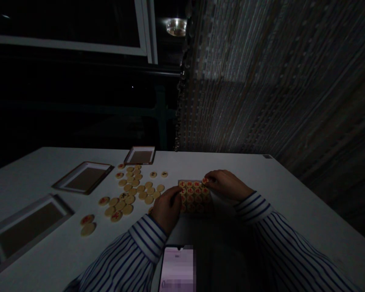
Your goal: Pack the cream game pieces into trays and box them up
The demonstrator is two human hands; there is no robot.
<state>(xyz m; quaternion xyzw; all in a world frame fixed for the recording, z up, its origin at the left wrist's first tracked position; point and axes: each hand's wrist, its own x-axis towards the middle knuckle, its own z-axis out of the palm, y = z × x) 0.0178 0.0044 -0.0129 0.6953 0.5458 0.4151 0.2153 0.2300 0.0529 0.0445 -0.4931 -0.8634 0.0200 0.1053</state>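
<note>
A small box (212,209) holds rows of round Chinese chess pieces (196,191) with red characters; its near part is in shadow. My left hand (167,209) is closed at the box's left side, its fingertips against the edge by the upper left pieces. At the far right corner, my right hand (226,183) pinches a red-marked Chinese chess piece (205,181), which sits a little higher than its neighbours. Left of the box, many loose pieces (127,199) lie scattered, most with blank sides up and some showing red or black characters.
Three shallow open trays or lids stand on the white table (231,164): one at the far side (139,155), one at the left (82,177), one at the near left (27,231). A lit phone (177,267) lies in front of me. A beaded curtain (246,77) hangs behind.
</note>
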